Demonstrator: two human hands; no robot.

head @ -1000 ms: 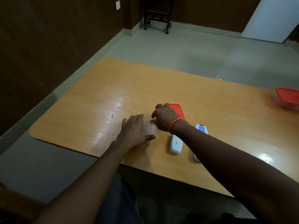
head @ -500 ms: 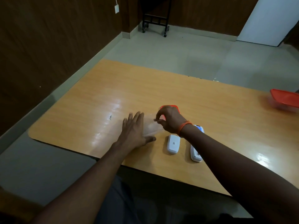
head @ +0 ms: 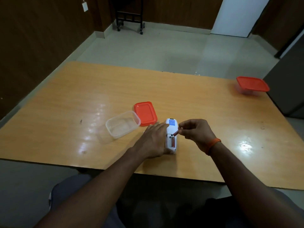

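A white remote [head: 171,129] lies back-up on the wooden table [head: 189,99], with a blue label near its far end. Its battery compartment is uncovered and one reddish battery [head: 172,142] sits inside. My left hand [head: 154,139] lies flat against the remote's left side, fingers straight. My right hand [head: 195,130] pinches a second small red battery [head: 175,133] just above the compartment. To the left stand an empty clear plastic container [head: 122,126] and its red lid [head: 145,113], flat on the table.
A closed clear container with a red lid [head: 252,85] sits at the table's far right edge, beside a dark cabinet [head: 289,89]. A black wheeled stand [head: 130,14] is against the far wall. My knees are under the near table edge.
Both hands left the clear container and moved right to the remote. My right hand now pinches a battery over the compartment. The small white piece beside the remote is out of sight.
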